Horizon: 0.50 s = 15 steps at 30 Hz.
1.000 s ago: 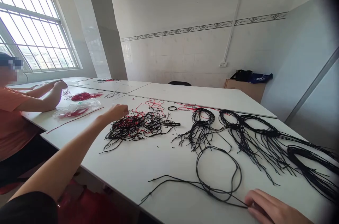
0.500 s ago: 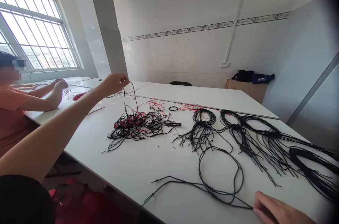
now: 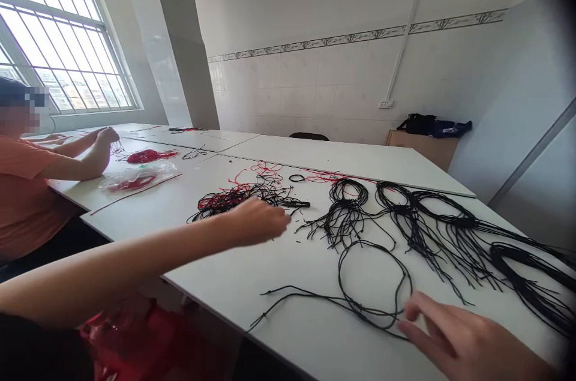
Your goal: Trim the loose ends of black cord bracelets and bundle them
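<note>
My left hand is closed in a loose fist over the near edge of a tangled pile of black cords. Its fingertips are turned away, so anything inside them is hidden. Some red cord shows within the pile. At the lower right, my right hand has its thumb and forefinger parted beside a loosely coiled black cord. That coil lies flat on the white table, its knotted ends stretching left.
Several tied black cord bundles line the right side. A black tool and a small black ring lie near the pile. At left, a co-worker handles thin cords near a red bundle and a clear plastic bag.
My left hand came down and right from above the pile, and the black strand it held up is no longer seen raised. My right hand shifted left and its pinch on the cord end opened.
</note>
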### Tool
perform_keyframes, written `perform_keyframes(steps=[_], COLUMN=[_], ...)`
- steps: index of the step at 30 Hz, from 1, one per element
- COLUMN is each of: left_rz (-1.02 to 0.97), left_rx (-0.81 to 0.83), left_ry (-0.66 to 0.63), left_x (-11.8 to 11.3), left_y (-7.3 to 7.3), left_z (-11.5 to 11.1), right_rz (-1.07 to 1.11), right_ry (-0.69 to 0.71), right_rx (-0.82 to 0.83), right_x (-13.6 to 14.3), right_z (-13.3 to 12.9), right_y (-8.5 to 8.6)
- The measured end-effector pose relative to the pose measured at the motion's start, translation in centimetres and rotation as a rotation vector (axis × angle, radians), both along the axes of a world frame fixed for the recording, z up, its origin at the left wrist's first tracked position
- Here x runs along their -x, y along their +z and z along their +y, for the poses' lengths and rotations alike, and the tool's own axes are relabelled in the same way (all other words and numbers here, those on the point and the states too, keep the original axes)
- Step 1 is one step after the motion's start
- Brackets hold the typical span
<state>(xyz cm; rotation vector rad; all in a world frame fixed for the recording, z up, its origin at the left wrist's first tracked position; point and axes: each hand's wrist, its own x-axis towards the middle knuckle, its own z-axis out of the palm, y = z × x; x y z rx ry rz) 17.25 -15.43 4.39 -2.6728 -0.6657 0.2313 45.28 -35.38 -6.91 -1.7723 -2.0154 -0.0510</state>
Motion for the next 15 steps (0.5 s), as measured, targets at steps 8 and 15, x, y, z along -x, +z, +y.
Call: perform_keyframes(steps=[8,15], left_rz=[-0.215,-0.554], left_rx=[0.278,0.701], left_ry=[-0.192,0.079], left_x=[-0.8,3.4], left_y=[-4.8,-3.7], left_z=[-3.9,-1.9], right_rz=[0.016,0.411], right_ry=[0.206,0.39], right_rx=[0.373,0.429], right_x=[10.7,12.6], right_z=[8.1,11.5], right_y=[5.8,5.8])
